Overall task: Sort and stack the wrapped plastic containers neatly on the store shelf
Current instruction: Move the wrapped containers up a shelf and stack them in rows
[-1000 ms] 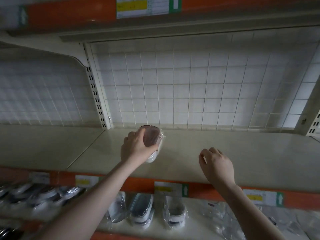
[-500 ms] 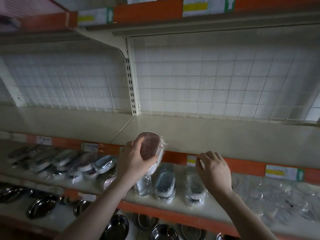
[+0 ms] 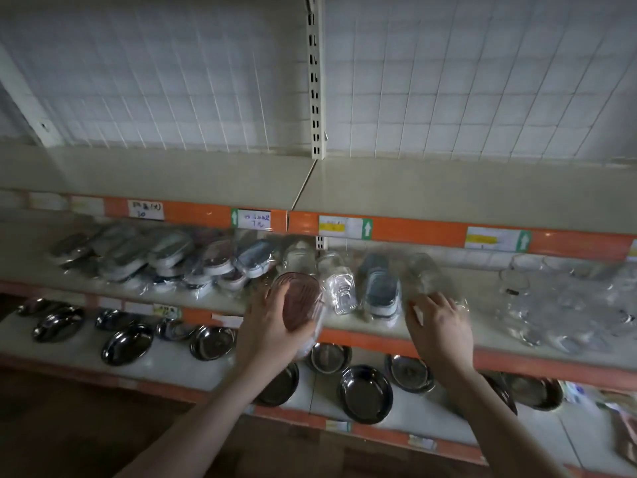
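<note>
Looking down a dim run of store shelving, three levels in sight. Up top, a cream shelf board sits in front of a white wire-grid back panel, split by a slotted upright. Its orange edge strip carries price tags with green arrows.

Middle shelf is the busy one. On the left, a heap of wrapped oval containers, leaning on one another. Centre, a row standing lengthwise: a clear wrapped container, then a dark-lidded wrapped container just beside it. Far right, a cluster of clear glassware, blurred.

Bottom shelf holds steel dishes in a loose row, more of them away to the left.

Now the hands. The left hand grips a pink-lidded wrapped container, fingers curled round its near side, lid tilted up toward the camera. It hangs in front of the middle shelf's edge, just left of the clear wrapped container, partly hiding the row behind. The right hand is at the shelf front too, fingers bent over a clear wrapped pack beside the dark-lidded one; whether it has actually closed on that pack, I cannot tell. The two hands are well apart, with two standing containers between them.
</note>
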{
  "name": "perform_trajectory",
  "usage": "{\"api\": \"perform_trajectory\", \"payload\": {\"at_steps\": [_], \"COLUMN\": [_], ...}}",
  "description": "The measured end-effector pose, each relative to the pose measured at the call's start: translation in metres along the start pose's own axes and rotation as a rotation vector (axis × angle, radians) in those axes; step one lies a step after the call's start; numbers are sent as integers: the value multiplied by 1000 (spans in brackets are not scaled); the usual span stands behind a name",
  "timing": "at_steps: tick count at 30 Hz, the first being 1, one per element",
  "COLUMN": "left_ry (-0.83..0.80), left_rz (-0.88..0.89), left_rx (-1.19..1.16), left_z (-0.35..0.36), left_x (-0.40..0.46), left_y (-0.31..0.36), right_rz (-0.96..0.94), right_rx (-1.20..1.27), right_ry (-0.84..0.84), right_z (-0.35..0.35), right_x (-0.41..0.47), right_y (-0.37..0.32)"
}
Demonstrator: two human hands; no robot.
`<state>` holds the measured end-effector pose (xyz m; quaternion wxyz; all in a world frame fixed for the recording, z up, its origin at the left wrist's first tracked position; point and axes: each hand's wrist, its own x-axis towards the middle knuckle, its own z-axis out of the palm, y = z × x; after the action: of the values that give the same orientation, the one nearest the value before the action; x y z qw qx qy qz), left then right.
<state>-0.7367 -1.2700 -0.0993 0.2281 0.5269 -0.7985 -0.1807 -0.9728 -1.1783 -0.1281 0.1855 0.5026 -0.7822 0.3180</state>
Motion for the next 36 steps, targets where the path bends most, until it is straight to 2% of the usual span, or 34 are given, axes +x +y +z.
{"api": "perform_trajectory", "payload": {"at_steps": [8,16,27,36], "left_ry": [-94,-168,-189,-187], "left_rz": [-44,-17,101,175], "left_rx": [6,32,-19,95], "left_z": [51,133,239,288], "left_x": [34,90,138,182], "left_y": [-20,-7,35,64], "right_rz": [95,167,248,322], "right_rx": [4,-26,-135,-154], "right_ry": [-96,-162,-165,-134], "right_z": [54,113,159,175], "right_x": [-16,-5,11,2], "right_y": [20,68,123,147]}}
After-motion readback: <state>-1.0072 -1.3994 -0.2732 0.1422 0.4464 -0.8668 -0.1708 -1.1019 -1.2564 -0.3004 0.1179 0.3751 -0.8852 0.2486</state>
